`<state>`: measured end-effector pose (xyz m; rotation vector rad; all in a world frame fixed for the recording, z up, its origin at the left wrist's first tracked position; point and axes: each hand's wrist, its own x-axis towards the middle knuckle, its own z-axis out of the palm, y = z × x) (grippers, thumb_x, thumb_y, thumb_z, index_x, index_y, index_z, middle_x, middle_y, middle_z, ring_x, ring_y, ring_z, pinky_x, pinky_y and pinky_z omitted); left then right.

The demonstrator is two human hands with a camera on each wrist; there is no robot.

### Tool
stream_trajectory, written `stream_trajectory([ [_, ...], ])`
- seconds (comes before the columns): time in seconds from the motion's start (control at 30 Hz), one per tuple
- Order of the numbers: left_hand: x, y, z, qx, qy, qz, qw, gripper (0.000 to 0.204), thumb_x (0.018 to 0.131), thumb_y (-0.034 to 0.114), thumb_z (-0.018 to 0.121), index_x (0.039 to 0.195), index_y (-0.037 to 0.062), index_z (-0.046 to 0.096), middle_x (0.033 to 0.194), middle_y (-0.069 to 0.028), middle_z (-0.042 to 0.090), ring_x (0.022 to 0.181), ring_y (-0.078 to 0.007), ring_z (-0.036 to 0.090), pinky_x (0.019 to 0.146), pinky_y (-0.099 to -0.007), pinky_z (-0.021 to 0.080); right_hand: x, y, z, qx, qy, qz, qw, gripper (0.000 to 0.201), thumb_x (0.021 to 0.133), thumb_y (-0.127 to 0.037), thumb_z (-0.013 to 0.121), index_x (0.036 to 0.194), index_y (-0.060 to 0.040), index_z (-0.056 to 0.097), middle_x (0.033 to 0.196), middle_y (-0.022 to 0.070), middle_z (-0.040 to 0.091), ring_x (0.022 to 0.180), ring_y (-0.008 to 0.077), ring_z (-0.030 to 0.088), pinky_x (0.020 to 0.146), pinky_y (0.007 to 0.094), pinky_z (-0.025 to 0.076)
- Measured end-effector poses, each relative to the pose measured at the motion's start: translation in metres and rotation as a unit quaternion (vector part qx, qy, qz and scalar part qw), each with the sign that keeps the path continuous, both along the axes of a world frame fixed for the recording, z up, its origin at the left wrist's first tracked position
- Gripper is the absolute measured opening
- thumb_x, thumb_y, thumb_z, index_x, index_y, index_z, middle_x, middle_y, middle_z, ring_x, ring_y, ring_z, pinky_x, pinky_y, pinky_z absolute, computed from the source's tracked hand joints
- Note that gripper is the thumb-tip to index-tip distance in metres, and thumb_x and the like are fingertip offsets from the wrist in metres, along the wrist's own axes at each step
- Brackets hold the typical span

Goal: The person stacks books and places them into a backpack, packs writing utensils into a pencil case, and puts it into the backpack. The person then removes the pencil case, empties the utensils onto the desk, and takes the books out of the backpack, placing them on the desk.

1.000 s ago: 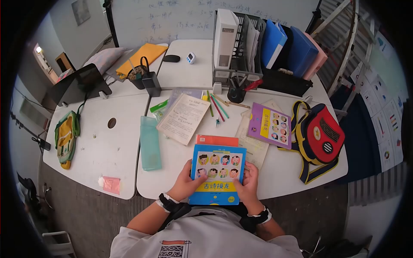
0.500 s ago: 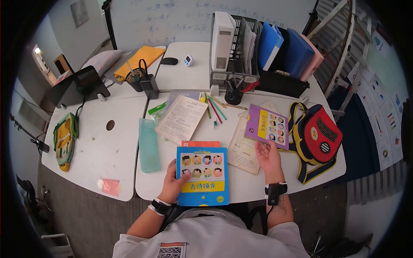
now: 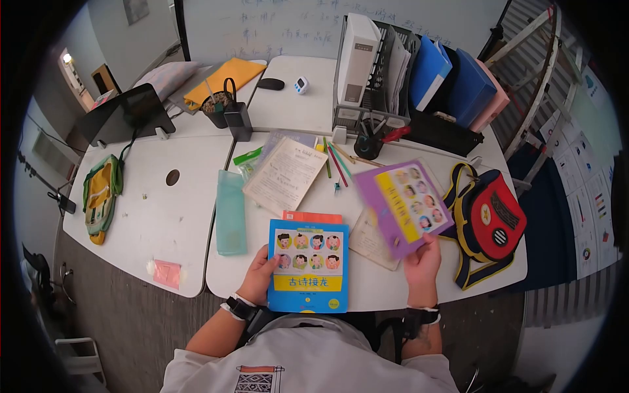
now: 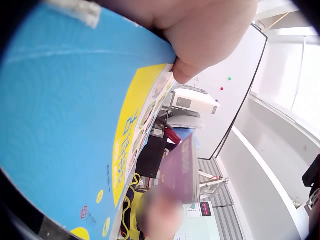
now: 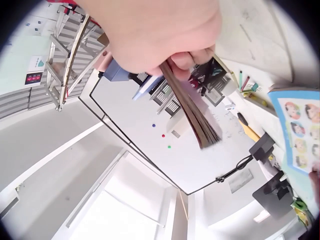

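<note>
Near the table's front edge my left hand (image 3: 257,278) holds a blue picture-covered book (image 3: 308,262) by its left side, thumb on the cover. The top of an orange-red book (image 3: 313,216) sticks out behind it. My right hand (image 3: 422,265) grips a purple book (image 3: 409,203) by its lower right corner. That book is tilted and raised over a printed booklet (image 3: 373,245), part of which it hides. In the right wrist view the purple book's page edges (image 5: 192,112) show below the fingers. The left wrist view has the blue cover (image 4: 65,115) up close.
On the right lies a red backpack (image 3: 495,209) with yellow-edged straps. A teal pouch (image 3: 230,213), printed sheets (image 3: 286,173) and coloured pencils (image 3: 339,165) lie behind the books. Farther back stand a pen holder (image 3: 369,146) and a file rack (image 3: 373,111). A green-yellow bag (image 3: 103,203) lies left.
My right hand has let go of the blue book, reached right and taken the purple book, lifting it and tilting it toward me. The left hand keeps the blue book, slightly farther left.
</note>
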<state>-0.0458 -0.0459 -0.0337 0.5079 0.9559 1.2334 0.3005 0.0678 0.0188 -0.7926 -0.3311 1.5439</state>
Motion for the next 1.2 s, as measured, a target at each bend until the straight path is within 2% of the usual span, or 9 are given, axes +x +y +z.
stream_trajectory([
  [0.13,-0.005,0.005,0.003,0.006,-0.076,0.017,0.997,0.038,0.104,0.019,0.046,0.139,0.0058,0.042,0.132,-0.0117,0.058,0.121,-0.0226,0.057,0.102,-0.0403,0.048,-0.032,-0.032,-0.007,-0.002,-0.103,0.171,0.980,0.035,0.088,-0.011,0.059,0.120,0.0013,0.059,0.111,0.0105,0.068,0.091,0.0186,0.069,0.086,0.0313,0.055],
  [0.33,-0.004,0.000,0.002,0.025,0.005,-0.003,1.000,0.049,0.095,0.010,0.061,0.138,0.0044,0.039,0.129,-0.0136,0.059,0.117,-0.0245,0.059,0.099,-0.0413,0.051,-0.087,-0.069,-0.064,0.078,-0.352,0.314,0.878,0.026,0.094,-0.021,0.063,0.108,0.0008,0.060,0.095,0.0114,0.069,0.081,0.0227,0.067,0.074,0.0339,0.053],
  [0.5,-0.002,0.002,0.011,0.017,0.034,0.002,0.999,0.059,0.083,-0.005,0.071,0.134,0.0030,0.043,0.125,-0.0137,0.062,0.111,-0.0246,0.064,0.095,-0.0394,0.053,-0.090,-0.068,-0.018,0.202,-0.720,0.260,0.611,0.022,0.097,-0.024,0.061,0.096,-0.0030,0.057,0.093,0.0216,0.063,0.076,0.0363,0.060,0.070,0.0378,0.050],
  [0.63,-0.005,-0.001,0.018,0.040,0.042,0.018,0.998,0.053,0.082,-0.003,0.073,0.129,0.0026,0.049,0.121,-0.0132,0.065,0.108,-0.0241,0.065,0.095,-0.0403,0.054,-0.095,-0.068,-0.045,0.260,-0.653,0.145,0.696,0.023,0.100,-0.025,0.056,0.105,-0.0031,0.055,0.102,0.0182,0.061,0.084,0.0301,0.060,0.074,0.0380,0.050],
  [0.7,-0.009,-0.004,0.017,0.051,0.030,0.025,0.998,0.052,0.081,-0.004,0.074,0.127,0.0026,0.051,0.120,-0.0132,0.066,0.107,-0.0241,0.066,0.094,-0.0407,0.054,-0.105,-0.069,-0.047,0.171,-0.395,0.150,0.890,0.023,0.102,-0.024,0.052,0.114,-0.0046,0.051,0.108,0.0132,0.058,0.091,0.0206,0.058,0.076,0.0370,0.050],
  [0.8,-0.015,-0.010,0.013,0.070,0.019,0.016,0.997,0.055,0.079,-0.003,0.077,0.127,0.0025,0.051,0.120,-0.0130,0.066,0.108,-0.0240,0.066,0.094,-0.0408,0.054,-0.107,-0.063,-0.039,-0.042,-0.144,0.147,0.978,0.023,0.103,-0.024,0.050,0.120,-0.0082,0.049,0.129,0.0098,0.054,0.106,0.0177,0.058,0.089,0.0337,0.046],
  [1.03,-0.018,-0.014,0.017,0.093,0.009,-0.011,0.996,0.057,0.078,0.001,0.080,0.127,0.0037,0.052,0.119,-0.0112,0.067,0.108,-0.0224,0.065,0.093,-0.0395,0.055,-0.099,-0.047,-0.008,-0.058,-0.210,0.326,0.920,0.028,0.102,-0.018,0.053,0.126,-0.0038,0.052,0.102,0.0049,0.065,0.087,0.0083,0.059,0.071,0.0246,0.049],
  [1.1,-0.015,-0.014,0.021,0.093,-0.006,-0.005,0.996,0.056,0.079,0.001,0.079,0.128,0.0040,0.052,0.119,-0.0109,0.067,0.108,-0.0221,0.065,0.092,-0.0391,0.055,-0.096,-0.045,-0.022,0.172,-0.321,0.202,0.909,0.031,0.100,-0.015,0.058,0.129,-0.0028,0.054,0.101,0.0035,0.067,0.090,0.0069,0.059,0.077,0.0246,0.050],
  [1.2,-0.014,-0.012,0.022,0.056,0.056,0.044,0.996,0.048,0.084,0.001,0.074,0.128,0.0047,0.052,0.119,-0.0096,0.066,0.105,-0.0199,0.065,0.091,-0.0379,0.055,-0.066,-0.039,0.016,0.197,-0.353,0.064,0.912,0.033,0.098,-0.014,0.062,0.128,-0.0014,0.055,0.112,0.0054,0.066,0.098,0.0081,0.059,0.088,0.0256,0.049],
])
